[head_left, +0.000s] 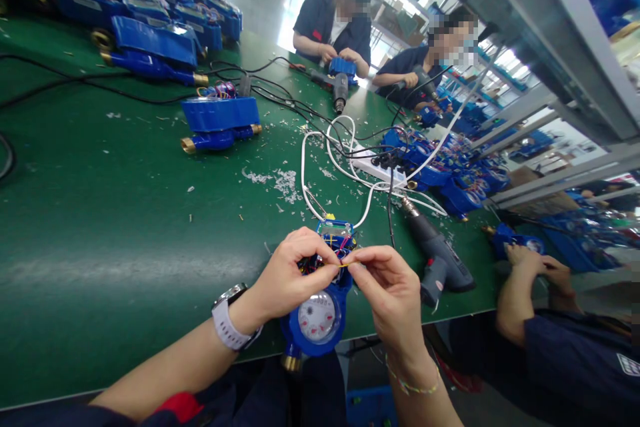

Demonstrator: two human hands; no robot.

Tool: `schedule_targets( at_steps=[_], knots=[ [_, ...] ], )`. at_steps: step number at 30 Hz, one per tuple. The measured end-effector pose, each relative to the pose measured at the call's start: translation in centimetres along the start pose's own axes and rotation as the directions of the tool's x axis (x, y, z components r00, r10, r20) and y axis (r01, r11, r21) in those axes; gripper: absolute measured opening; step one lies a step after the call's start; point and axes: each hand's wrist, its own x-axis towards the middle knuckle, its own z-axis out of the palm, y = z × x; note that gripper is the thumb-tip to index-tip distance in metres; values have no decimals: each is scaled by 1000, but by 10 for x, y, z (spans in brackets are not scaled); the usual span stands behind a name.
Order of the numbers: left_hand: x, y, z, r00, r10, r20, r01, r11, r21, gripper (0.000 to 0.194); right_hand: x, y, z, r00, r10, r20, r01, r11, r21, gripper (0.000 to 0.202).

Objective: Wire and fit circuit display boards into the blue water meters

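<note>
Half the water meter (319, 317) hides beneath my fingers; left hand (293, 273) and right hand (387, 287) pinch one thin yellow wire (344, 265) between them.

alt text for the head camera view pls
Two bare hands, left hand and right hand, pinch a thin yellow wire over a blue water meter at the edge of a green table. An electric screwdriver lies alongside; co-workers sit opposite.

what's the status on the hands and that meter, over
Left hand and right hand pinch a yellow wire. Blue meter beneath, at table edge. Drill lies right.
</note>
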Motion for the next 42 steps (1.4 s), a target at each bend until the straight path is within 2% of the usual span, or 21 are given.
schedule_targets(
  at_steps=[5, 11, 16, 20, 24, 30, 35, 42],
  knots=[
    [0, 2, 0, 1000, -5, 7, 5, 1000, -5, 9, 0, -2, 0, 1000, 4, 4, -5, 1000, 14, 16],
    [2, 5, 0, 1000, 1, 14, -1, 1000, -4, 9, -2, -3, 3, 997, -73, 39, 74, 997, -27, 21],
    [3, 7, 1, 1000, 0, 25, 0, 1000, 20, 11, -2, -5, 2, 996, -81, 38, 84, 993, -79, 19],
    [3, 5, 2, 1000, -12, 15, 11, 1000, 16, 10, 0, -6, 0, 999, -37, -29, 35, 998, -47, 13],
    [2, 5, 2, 1000, -26, -7, 26, 1000, -1, 10, -2, -4, 6, 996, 32, -80, -28, 998, 55, 9],
    [2, 0, -1, 989, -41, -143, 30, 996, -80, 7, -2, -1, 26, 989, 142, 44, -148, 971, 188, 11],
    [0, -7, -2, 980, -123, -157, 98, 983, -156, 6, 4, -2, 34, 972, 227, 62, -231, 970, 76, 16],
    [-1, -10, -1, 973, -184, -142, 138, 948, -287, 3, 5, 2, 32, 971, 228, 71, -230, 973, 18, 14]
  ],
)
